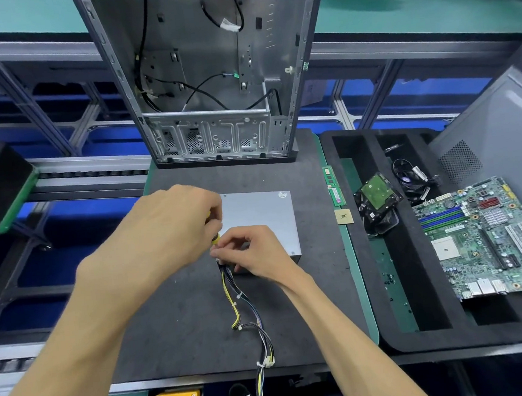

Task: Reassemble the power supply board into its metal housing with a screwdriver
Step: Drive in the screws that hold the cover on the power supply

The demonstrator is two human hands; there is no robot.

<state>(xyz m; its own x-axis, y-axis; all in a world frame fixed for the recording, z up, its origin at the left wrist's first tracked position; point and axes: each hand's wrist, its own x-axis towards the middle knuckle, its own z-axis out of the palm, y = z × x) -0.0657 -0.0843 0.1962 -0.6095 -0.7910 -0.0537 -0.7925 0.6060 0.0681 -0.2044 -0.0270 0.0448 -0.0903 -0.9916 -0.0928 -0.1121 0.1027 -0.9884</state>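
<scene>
The grey metal housing [260,221] of the power supply lies flat on the dark mat [195,328], in the middle of the bench, with its cover side up, so the screw holes at the corners can be reached from above. The left hand [174,226] is closed around a screwdriver [214,238]; only a small yellow part of the handle shows under the fingers, and the tool stands at the near left corner of the housing. The right hand [251,251] pinches with thumb and forefinger just beside the tip, I think to hold a screw or to guide the blade, but the screw itself is too small to see. The cable bundle [243,305] comes out of this same corner and runs toward the person, so it stays out of the way. The empty computer case [209,73] stands behind, and the motherboard [487,236] waits in the foam tray [399,340] at the right.
</scene>
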